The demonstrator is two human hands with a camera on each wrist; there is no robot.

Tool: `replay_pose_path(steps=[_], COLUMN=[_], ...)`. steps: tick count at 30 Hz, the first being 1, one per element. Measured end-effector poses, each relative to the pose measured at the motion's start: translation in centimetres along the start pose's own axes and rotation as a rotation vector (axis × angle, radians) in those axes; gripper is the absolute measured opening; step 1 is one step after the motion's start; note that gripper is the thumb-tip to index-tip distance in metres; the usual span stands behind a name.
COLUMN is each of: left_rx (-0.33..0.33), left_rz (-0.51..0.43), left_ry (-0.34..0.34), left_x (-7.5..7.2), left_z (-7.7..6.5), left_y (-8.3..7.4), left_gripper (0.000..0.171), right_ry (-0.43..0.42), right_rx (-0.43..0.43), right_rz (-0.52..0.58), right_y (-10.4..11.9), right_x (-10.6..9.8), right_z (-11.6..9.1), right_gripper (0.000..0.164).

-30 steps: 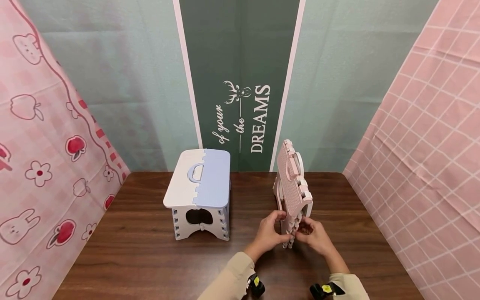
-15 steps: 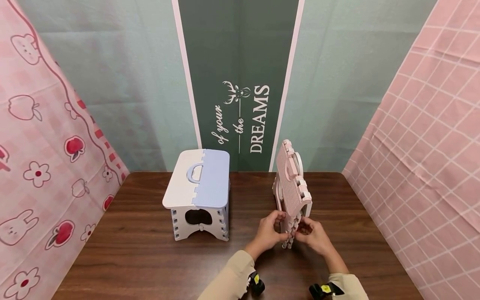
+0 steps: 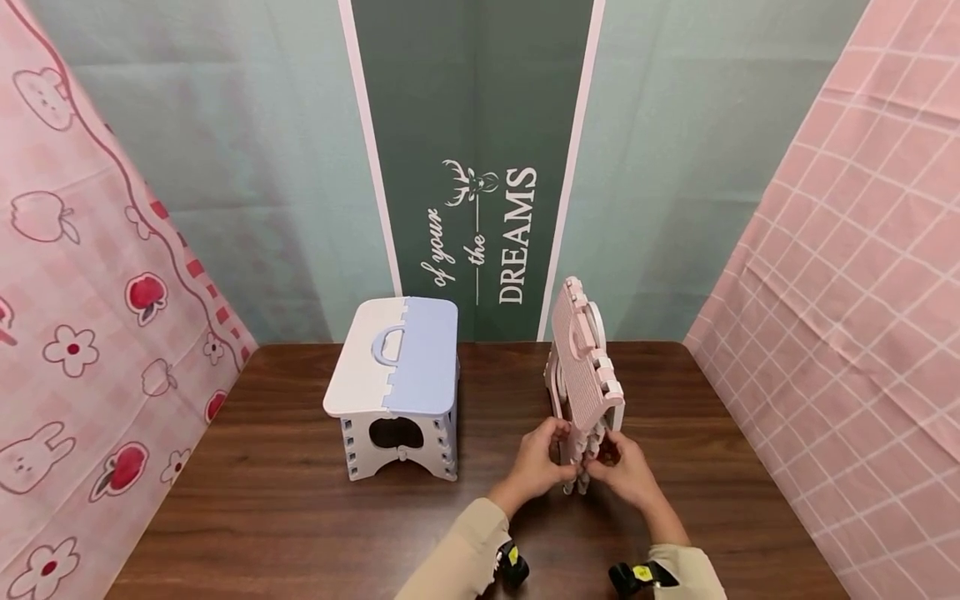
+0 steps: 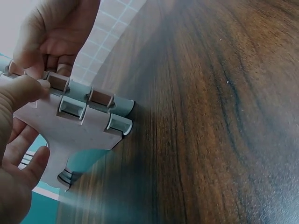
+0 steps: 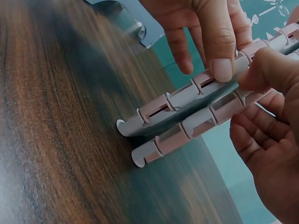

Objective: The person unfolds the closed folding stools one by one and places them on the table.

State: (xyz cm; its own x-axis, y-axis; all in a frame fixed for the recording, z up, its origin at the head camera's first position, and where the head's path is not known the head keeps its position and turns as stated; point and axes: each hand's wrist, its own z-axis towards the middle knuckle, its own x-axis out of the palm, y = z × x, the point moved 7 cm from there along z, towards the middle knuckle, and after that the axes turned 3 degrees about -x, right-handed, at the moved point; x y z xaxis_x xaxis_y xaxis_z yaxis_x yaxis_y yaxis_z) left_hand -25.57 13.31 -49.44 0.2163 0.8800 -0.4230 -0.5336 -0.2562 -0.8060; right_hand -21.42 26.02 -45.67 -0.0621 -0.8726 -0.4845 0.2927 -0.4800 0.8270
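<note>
A pink and white folding stool (image 3: 581, 367) stands folded nearly flat and upright at the right of the table. My left hand (image 3: 534, 462) holds its near lower edge from the left, thumb and fingers on either side of a leg panel. From the right, my right hand (image 3: 628, 475) grips the other leg panel, its thumb tip at the slit between the two. In the right wrist view a narrow gap shows between the hinged rows (image 5: 187, 126) of these panels. The left wrist view shows the toothed leg edge (image 4: 88, 107) near the tabletop. Some right fingers are hidden behind the panel.
An unfolded white and blue folding stool (image 3: 393, 358) stands on the wooden table (image 3: 262, 517) to the left. A green printed cloth (image 3: 480, 83) hangs behind, with pink cloths at both sides.
The near leg panels of the pink stool have parted slightly at the bottom. My right hand has shifted a little left, while the left hand stays almost in place.
</note>
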Motion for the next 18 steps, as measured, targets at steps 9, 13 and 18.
replay_pose_path(steps=[9,13,18], left_rx=[0.016,0.030,-0.002], left_rz=[0.033,0.056,0.057], left_ry=[0.019,0.002,-0.002], left_x=[-0.10,-0.19,-0.59], left_z=[0.64,0.43,0.27], left_y=[-0.44,-0.35,0.04], left_gripper=[0.055,0.054,0.050], right_ry=[-0.098,-0.089,-0.082], right_rx=[0.004,0.033,0.040], right_rz=[-0.007,-0.012,-0.011], right_y=[-0.07,-0.30,-0.52], right_x=[-0.95,-0.82,-0.70], right_z=[0.36,0.33,0.21], right_gripper=[0.019,0.019,0.019])
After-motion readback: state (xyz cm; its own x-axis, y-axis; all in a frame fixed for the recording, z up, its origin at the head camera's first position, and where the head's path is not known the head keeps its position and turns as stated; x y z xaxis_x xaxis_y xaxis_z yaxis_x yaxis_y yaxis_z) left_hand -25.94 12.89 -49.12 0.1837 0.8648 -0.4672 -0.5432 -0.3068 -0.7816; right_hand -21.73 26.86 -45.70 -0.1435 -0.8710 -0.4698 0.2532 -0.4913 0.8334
